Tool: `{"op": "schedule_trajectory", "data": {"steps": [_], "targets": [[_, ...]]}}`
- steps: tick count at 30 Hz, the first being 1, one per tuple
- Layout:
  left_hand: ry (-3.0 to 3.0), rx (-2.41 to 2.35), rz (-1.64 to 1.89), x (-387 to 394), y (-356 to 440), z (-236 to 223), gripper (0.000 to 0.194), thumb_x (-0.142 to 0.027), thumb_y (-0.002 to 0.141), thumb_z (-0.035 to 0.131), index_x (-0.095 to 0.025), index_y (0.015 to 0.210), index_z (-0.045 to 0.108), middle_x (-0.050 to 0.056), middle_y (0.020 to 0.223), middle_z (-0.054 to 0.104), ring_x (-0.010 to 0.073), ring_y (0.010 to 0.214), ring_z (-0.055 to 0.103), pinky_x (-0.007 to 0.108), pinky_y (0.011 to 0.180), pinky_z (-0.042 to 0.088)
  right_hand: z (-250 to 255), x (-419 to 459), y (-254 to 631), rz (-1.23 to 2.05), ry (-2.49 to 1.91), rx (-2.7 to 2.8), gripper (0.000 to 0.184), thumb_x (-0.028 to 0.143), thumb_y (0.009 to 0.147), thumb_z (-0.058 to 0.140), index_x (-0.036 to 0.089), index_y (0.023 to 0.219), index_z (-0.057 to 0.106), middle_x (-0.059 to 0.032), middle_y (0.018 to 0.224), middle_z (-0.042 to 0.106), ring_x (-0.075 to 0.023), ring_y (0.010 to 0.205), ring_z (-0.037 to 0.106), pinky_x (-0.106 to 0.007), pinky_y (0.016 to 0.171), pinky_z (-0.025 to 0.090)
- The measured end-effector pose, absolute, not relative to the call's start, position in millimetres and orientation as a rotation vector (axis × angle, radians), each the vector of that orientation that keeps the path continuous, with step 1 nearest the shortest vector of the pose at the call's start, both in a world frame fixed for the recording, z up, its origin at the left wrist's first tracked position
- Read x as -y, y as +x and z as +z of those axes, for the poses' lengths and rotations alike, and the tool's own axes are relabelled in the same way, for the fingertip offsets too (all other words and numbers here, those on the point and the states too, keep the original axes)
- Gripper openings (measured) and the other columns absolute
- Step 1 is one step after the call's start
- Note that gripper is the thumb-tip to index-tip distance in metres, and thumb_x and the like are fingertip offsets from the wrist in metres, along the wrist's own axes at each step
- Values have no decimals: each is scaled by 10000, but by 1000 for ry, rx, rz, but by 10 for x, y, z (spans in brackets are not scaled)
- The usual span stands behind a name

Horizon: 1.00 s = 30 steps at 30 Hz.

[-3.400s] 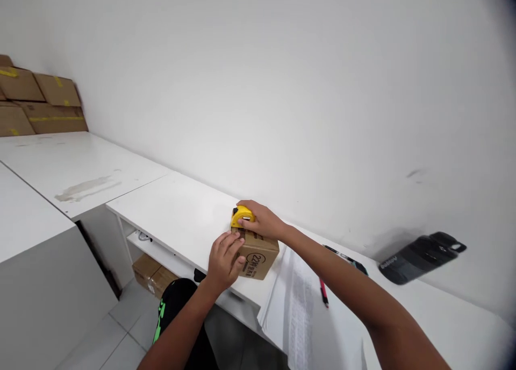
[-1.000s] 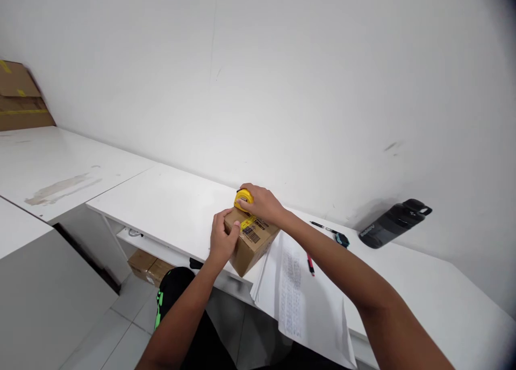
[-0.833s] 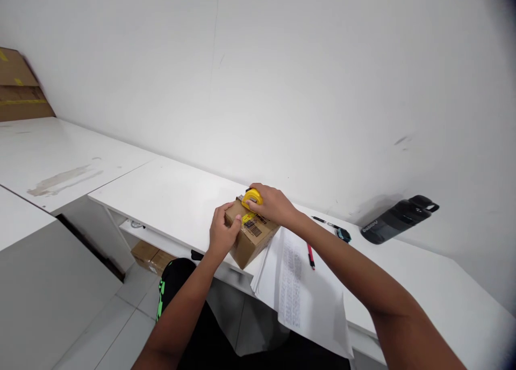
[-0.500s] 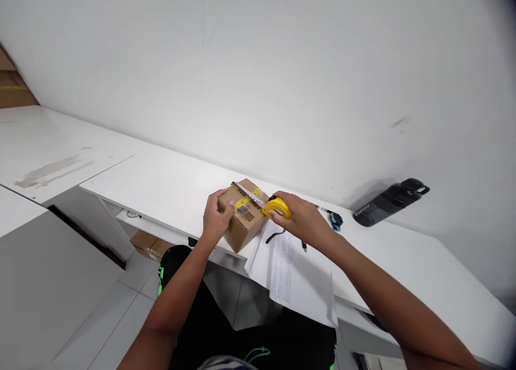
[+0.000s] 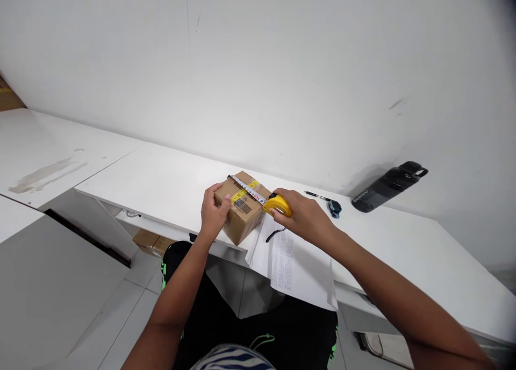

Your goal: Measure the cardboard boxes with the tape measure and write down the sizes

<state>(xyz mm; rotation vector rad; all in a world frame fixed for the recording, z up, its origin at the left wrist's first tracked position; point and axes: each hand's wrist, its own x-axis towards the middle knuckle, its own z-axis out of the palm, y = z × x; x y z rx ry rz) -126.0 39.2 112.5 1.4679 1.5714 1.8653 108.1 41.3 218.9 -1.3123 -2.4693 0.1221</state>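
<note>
A small cardboard box (image 5: 241, 227) with yellow tape and a printed label rests on the white table (image 5: 173, 179). My left hand (image 5: 213, 211) grips its left side, thumb on the top face and fingers behind. In my right hand (image 5: 304, 214) is a yellow tape measure (image 5: 278, 205), held at the box's right edge. Its white blade (image 5: 248, 189) lies across the box top, with the end hook at the far left edge. The black wrist strap (image 5: 275, 234) hangs over the papers below.
Handwritten papers (image 5: 300, 273) overhang the table's front edge. To the right lie a pen (image 5: 316, 196) and a small dark blue object (image 5: 334, 208). A black bottle (image 5: 389, 187) leans against the wall. Another cardboard box (image 5: 151, 242) sits below the table.
The view has shifted slightly. The pen now shows more fully beyond my right hand. Both hands keep their hold, and the blade still lies across the box.
</note>
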Motion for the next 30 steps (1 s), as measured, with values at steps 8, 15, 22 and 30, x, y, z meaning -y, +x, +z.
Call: {"op": "schedule_trajectory", "data": {"steps": [8, 15, 22, 30], "targets": [[1403, -1413, 1927, -343, -1347, 1010, 426, -427, 866, 563, -222, 1237, 517, 99, 1213, 566, 244, 1106, 573, 381, 920, 498, 2244, -568, 1093, 158, -1182, 2150, 427, 450, 841, 583, 243, 1213, 563, -94, 1185, 664, -284, 1023, 634, -430, 880, 500], [1387, -1409, 2148, -45, -1746, 474, 602, -560, 912, 370, -217, 1400, 289, 164, 1390, 434, 270, 1261, 485, 457, 1035, 425, 2129, -840, 785, 761, -1043, 1740, 474, 572, 793, 568, 223, 1114, 579, -77, 1054, 674, -236, 907, 643, -377, 768, 547], [1504, -2096, 1695, 159, -1987, 324, 748, -506, 782, 647, -164, 1389, 377, 205, 1405, 491, 396, 1372, 369, 684, 1134, 1, 1770, -741, 118, 1214, -904, 1780, 411, 551, 785, 582, 224, 1033, 597, -62, 1051, 683, -222, 926, 650, -352, 784, 551], [1203, -1374, 2012, 112, -1423, 742, 718, -523, 856, 582, -250, 1433, 253, 177, 1482, 414, 268, 1396, 396, 452, 1114, 360, 1926, -913, -102, 1216, -865, 1947, 732, 583, 744, 671, 226, 1337, 435, -42, 986, 660, -188, 836, 642, -334, 764, 541]]}}
